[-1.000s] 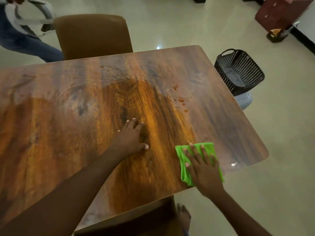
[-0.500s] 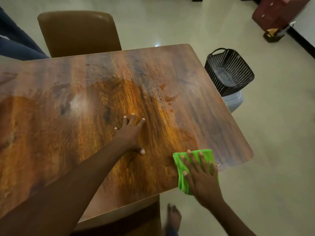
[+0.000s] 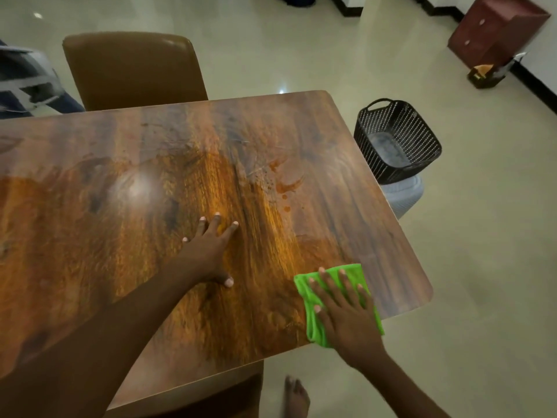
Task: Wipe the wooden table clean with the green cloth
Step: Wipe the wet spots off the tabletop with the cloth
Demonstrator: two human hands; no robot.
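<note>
The wooden table [image 3: 90, 242] fills the left and middle of the head view, glossy and streaked. A reddish-orange smear with small drops [image 3: 284, 188] lies toward its right side. The green cloth [image 3: 310, 324] is folded at the near right edge of the table. My right hand [image 3: 343, 309] presses flat on the cloth with straight, spread fingers. My left hand [image 3: 211, 251] rests flat on the bare wood at mid-table, fingers spread, holding nothing.
A brown chair [image 3: 132, 67] stands at the table's far side; another chair back [image 3: 211, 399] is under the near edge. A black basket [image 3: 398, 140] sits on the floor to the right, a dark red cabinet [image 3: 494, 28] beyond. Another person [image 3: 27, 82] is far left. My bare foot [image 3: 297, 399] shows below.
My right hand and the cloth stay at the near right edge, shifting only slightly. My left hand keeps its place flat on the wood. The camera view has drifted.
</note>
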